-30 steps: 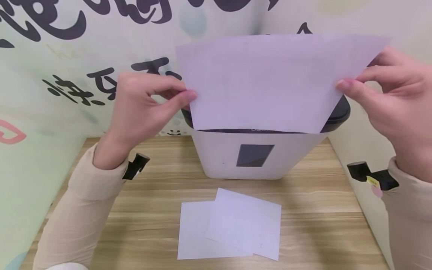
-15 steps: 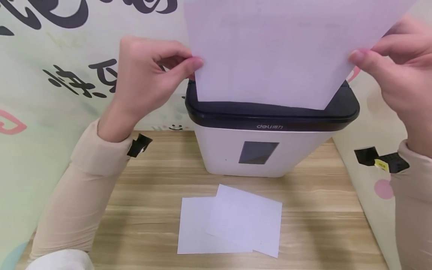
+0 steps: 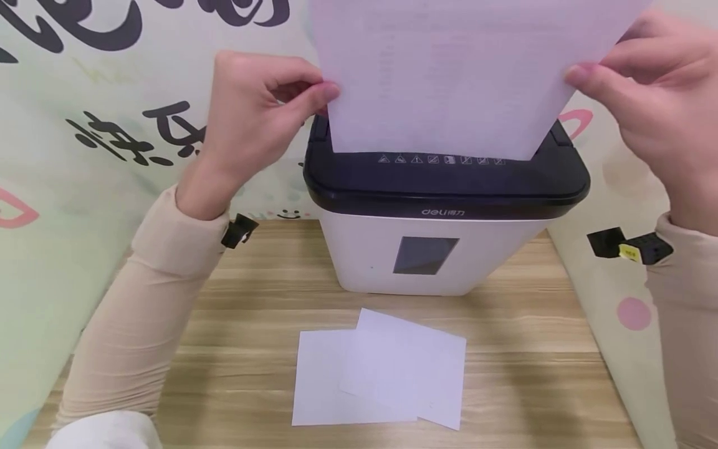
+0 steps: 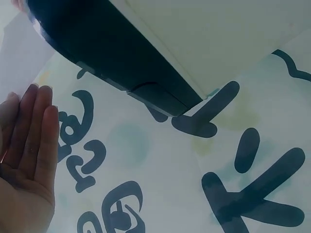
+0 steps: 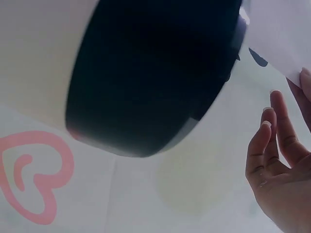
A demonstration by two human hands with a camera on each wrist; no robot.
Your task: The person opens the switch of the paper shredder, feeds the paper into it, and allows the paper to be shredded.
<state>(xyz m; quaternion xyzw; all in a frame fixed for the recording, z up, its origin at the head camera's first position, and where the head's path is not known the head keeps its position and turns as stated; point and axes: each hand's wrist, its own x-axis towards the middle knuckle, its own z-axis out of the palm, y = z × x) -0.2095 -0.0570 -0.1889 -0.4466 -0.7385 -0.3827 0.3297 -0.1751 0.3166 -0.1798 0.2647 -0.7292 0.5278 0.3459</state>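
Fingers and thumbs of the left hand point(image 3: 255, 115) and right hand point(image 3: 662, 96) pinch a sheet of paper point(image 3: 449, 81) by its two side edges, thumbs in front. The sheet stands over the shredder point(image 3: 364, 249), hiding the back part of its black lid point(image 3: 449, 182); whether its lower edge touches the lid I cannot tell. That edge looks slightly lower at the right hand's end, so the sheet could meet the lid crooked and buckle. Held only at the sides, it might crease under an uneven pull. Both grips sit rather low; brought down unchanged, fingertips could come close to the shredder's top. Warning signs point(image 3: 433, 159) line the lid just below the paper. In front of the shredder, two overlapping papers point(image 3: 406, 368) lie loose on the table point(image 3: 252, 299), where a sleeve point(image 3: 123, 330) might brush them astray.
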